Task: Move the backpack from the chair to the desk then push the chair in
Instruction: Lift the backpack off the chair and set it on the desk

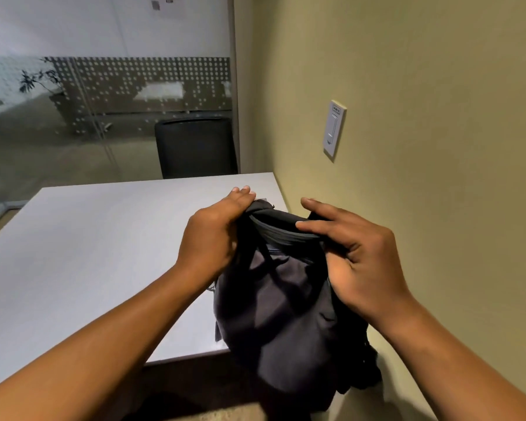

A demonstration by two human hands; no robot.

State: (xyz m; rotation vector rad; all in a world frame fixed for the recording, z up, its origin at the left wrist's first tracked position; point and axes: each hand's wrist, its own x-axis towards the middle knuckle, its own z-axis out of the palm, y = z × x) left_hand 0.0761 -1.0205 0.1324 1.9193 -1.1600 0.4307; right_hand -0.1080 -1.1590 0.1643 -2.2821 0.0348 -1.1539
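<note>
At the far left stands one glass partition (104, 86) with a band of white dots across it, and one potted plant (40, 79) shows blurred behind it. In front of the glass lies one pale grey surface (88, 253), bare across its left and middle parts. Beyond its far edge stands one black chair (196, 147), upright, only its backrest showing above the surface.

Two bare forearms reach in from the bottom corners, and the two hands are apart, one at each side of the top of one dark grey backpack (274, 299). The left hand (213, 235) is closed on the left end of the bag's top, its fingers curled over the fabric and its knuckles toward the camera. The right hand (356, 259) pinches the right end of the top, thumb pressed onto the dark band (281, 227) that runs across the bag's upper edge, the other fingers spread behind it.

The backpack hangs upright between the hands at the near right corner of the surface; its upper part is over the surface, while its lower part drops below the near edge. Whether it rests on the surface cannot be told.

To the right rises one yellowish wall (422, 86), bearing one white switch plate (334, 130).
</note>
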